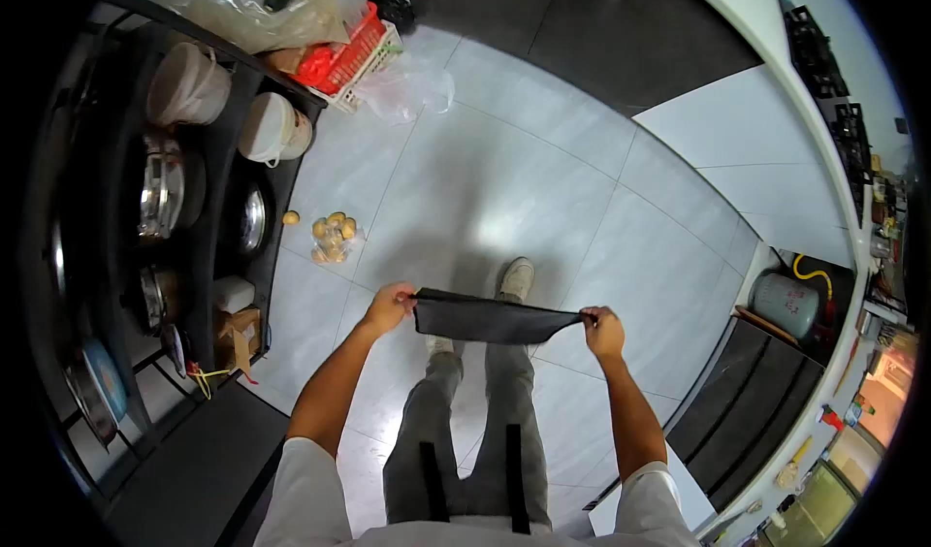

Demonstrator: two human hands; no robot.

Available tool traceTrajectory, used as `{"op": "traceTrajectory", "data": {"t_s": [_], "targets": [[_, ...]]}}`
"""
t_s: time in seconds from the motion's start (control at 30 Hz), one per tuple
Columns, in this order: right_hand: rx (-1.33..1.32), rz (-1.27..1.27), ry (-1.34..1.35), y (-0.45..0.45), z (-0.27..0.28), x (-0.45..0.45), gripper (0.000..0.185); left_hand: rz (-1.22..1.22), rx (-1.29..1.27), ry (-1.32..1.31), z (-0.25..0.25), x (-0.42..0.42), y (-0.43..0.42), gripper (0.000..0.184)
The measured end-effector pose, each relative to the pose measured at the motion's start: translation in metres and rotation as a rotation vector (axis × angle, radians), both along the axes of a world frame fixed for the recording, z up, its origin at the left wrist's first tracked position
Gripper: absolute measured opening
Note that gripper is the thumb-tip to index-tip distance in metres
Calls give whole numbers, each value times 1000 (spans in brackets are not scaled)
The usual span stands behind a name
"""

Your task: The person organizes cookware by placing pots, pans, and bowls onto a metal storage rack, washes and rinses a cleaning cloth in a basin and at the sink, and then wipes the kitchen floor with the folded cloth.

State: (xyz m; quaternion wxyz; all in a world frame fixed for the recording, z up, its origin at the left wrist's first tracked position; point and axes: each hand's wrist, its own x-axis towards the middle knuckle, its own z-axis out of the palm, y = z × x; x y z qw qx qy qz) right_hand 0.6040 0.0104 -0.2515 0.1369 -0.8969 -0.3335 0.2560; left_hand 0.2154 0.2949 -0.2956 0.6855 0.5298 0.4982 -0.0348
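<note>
Closest in are the white sleeves (305, 494) and the grey trousers (509, 392) of the person standing over the tiled floor (524, 188). Just beyond, in front of the legs, a black cloth (490, 318) is held up in the air between the two hands, drawn out sideways into a long strip. The fingers of the left hand (390, 308) are closed in a pinch on its upper left corner, and those of the right hand (605, 334) grip the narrower right end (the exact set of each thumb is too small to tell). The step in hand looks like spreading the cloth between its ends; the next move, as I judge it, calls for a firm grip at both ends and an even pull, since the lower edge runs unevenly and slack could let it fold. Past the cloth, a pale shoe (517, 279) shows above its top edge. Farther off on the floor lie a clear bag of round yellow items (334, 237) and a loose yellow one (291, 217) beside the dark rack (221, 222). Farthest away, near the rack's end, sits a red basket (361, 52).
</note>
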Motion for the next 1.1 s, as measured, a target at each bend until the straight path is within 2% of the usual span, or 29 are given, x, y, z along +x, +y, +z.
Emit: {"op": "traceTrajectory", "data": {"t_s": [0.03, 0.1, 0.17, 0.23, 0.27, 0.3, 0.37, 0.5, 0.57, 0.6, 0.63, 0.7, 0.73, 0.83, 0.9, 1.0, 1.1], "targets": [[-32, -33, -3, 8, -25, 16, 6, -23, -5, -39, -38, 11, 11, 18], [39, -12, -98, 28, -72, 50, 5, -79, 151, 34, -87, 52, 37, 21], [183, -18, -146, 45, -114, 84, 3, -94, 367, 71, -79, 117, 68, 23], [243, -92, -200, 78, -132, 105, 2, -28, 562, 85, -91, 168, 91, 24], [259, -96, -214, 91, -140, 115, 5, -31, 743, -44, -99, 190, 108, 24], [314, -118, -218, 104, -161, 133, 10, -33, 914, -192, -125, 215, 119, 25], [366, -185, -232, 113, -216, 150, 12, 4, 965, -157, -159, 242, 127, 28], [448, -344, -227, 128, -303, 159, 13, -2, 999, -164, -247, 260, 134, 23], [516, -372, -192, 114, -356, 154, 14, -146, 1212, -134, -300, 251, 124, 19], [453, -300, -273, 105, -378, 149, 15, -219, 1330, -124, -325, 245, 122, 17], [322, -295, -281, 97, -401, 141, 17, -317, 1330, -131, -349, 240, 118, 16], [182, -315, -90, 59, -462, 130, 20, -512, 1327, -136, -391, 222, 103, 13], [203, -360, 7, 49, -475, 119, 21, -578, 1326, -138, -404, 212, 96, 13], [297, -535, 231, 32, -495, 90, 20, -759, 1340, -140, -426, 198, 82, 14], [340, -692, 325, 25, -493, 66, 19, -889, 1340, -139, -423, 189, 74, 14], [425, -877, 384, 24, -487, 55, 18, -1055, 1318, -170, -432, 174, 69, 26], [621, -1079, 413, 16, -520, 44, 24, -1120, 1298, -155, -418, 174, 64, 38]]}}
